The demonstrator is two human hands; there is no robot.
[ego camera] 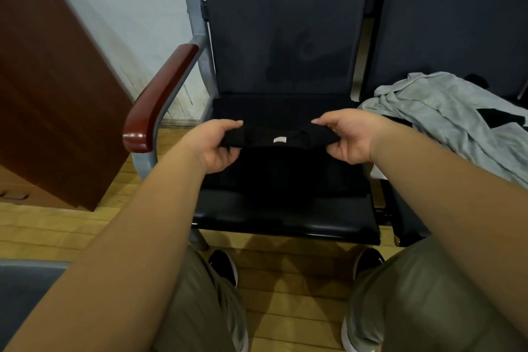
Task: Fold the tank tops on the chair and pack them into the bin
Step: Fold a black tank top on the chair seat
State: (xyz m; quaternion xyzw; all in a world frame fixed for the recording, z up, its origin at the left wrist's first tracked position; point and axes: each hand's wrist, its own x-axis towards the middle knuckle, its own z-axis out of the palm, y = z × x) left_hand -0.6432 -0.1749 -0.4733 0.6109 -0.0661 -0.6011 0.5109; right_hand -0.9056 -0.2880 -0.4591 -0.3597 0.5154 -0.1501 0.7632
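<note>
A black tank top (274,140) with a small white label lies on the seat of the dark padded chair (285,217). My left hand (213,146) pinches its left shoulder end and my right hand (347,137) pinches the right one, lifting that edge just above the seat. The rest of the black cloth spreads flat over the seat and blends with the dark cushion. A grey tank top (445,120) lies crumpled on the neighbouring seat to the right, with some black cloth partly under it. No bin is in view.
The chair has a red-brown wooden armrest (160,100) on a grey metal frame at the left. A brown wooden cabinet (54,88) stands further left. My knees and dark shoes (223,266) are on the wooden floor in front of the seat.
</note>
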